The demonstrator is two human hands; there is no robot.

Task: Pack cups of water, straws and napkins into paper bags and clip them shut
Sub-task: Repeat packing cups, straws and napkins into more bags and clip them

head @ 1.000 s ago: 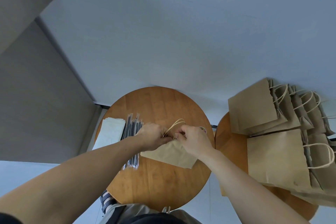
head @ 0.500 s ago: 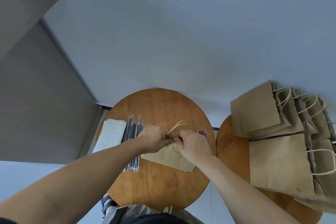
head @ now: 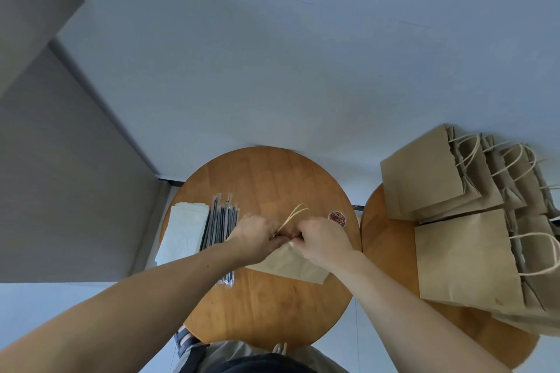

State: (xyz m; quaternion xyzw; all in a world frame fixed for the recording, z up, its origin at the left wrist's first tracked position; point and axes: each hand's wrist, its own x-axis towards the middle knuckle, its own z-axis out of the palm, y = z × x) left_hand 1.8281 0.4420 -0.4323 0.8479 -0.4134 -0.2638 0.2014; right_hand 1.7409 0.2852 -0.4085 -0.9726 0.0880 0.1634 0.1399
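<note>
Currently both grips work at the mouth of one paper bag, which lies on the round bench with its base toward the person. The left grip and the right grip meet knuckle to knuckle, fingers curled and pinching the bag's top edge. Nothing else can be made out in either grip; a clip, if present, is hidden. The twisted handles project just beyond the two grips.

Supplies:
- Wrapped straws lie just left of the left grip, partly under its forearm.
- Napkins lie further left, touching the straws.
- A small tub of coloured clips sits just beyond the right grip.
- Spare bags are stacked well to the right of the right grip, on a second bench.
- No cups are in view.

Step in hand, as judged: handling of the bag mouth. The bag looks flat, so opening is the more probable action; closing cannot be ruled out.

Next move, if opening: spread the two edges apart and stand the bag upright. If closing: hold the fold with the left grip and free the right grip to reach the clips.
</note>
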